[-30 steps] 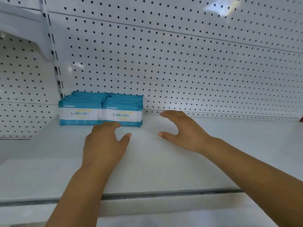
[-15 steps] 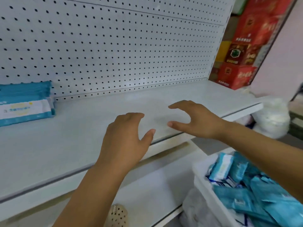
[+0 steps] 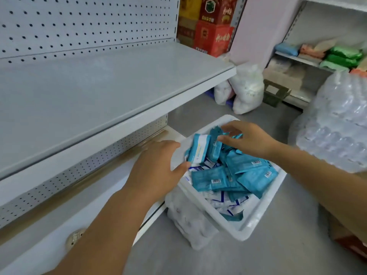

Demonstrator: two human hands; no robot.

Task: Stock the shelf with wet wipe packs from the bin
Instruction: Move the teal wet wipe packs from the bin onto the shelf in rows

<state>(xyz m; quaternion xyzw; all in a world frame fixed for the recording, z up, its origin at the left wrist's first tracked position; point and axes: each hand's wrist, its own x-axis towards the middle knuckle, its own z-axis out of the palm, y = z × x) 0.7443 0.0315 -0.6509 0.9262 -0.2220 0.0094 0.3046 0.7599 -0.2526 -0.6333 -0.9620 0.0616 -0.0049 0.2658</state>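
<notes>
**A:** Where are the wet wipe packs (image 3: 256,176)?

**B:** They are heaped loose in the white bin (image 3: 256,221), which sits on the grey floor just beside the end of the lower shelf (image 3: 111,187). The wrappers are teal, and most lie flat with their barcodes up. One upright pack (image 3: 199,148) with a white label stands on edge near the bin's left side.

**A:** And the hands?

**B:** Both are over the bin, and neither grips anything. The left hand (image 3: 156,167) reaches in across the left rim with its fingers loosely spread. Its thumb points at the foot of the upright pack (I cannot tell whether it touches). The right hand (image 3: 251,138) comes in from the right, above the far end of the heap. Its fingers are stretched out and parted, and its thumb is just beside a tilted pack. Nothing is pinched between them.

**A:** The shelf to be stocked?

**B:** The shelf (image 3: 103,90) is up and to the left of the bin. It is a pale flat board with a pegboard panel (image 3: 79,22) behind it.

**A:** What else is around?

**B:** A clear plastic bag (image 3: 188,223) leans against the bin's near-left wall. Red cartons (image 3: 212,36) are stacked past the shelf's end, with white sacks (image 3: 246,88) on the floor below them. A wrapped bundle of clear bottles (image 3: 337,124) stands at the right, near the right forearm.
</notes>
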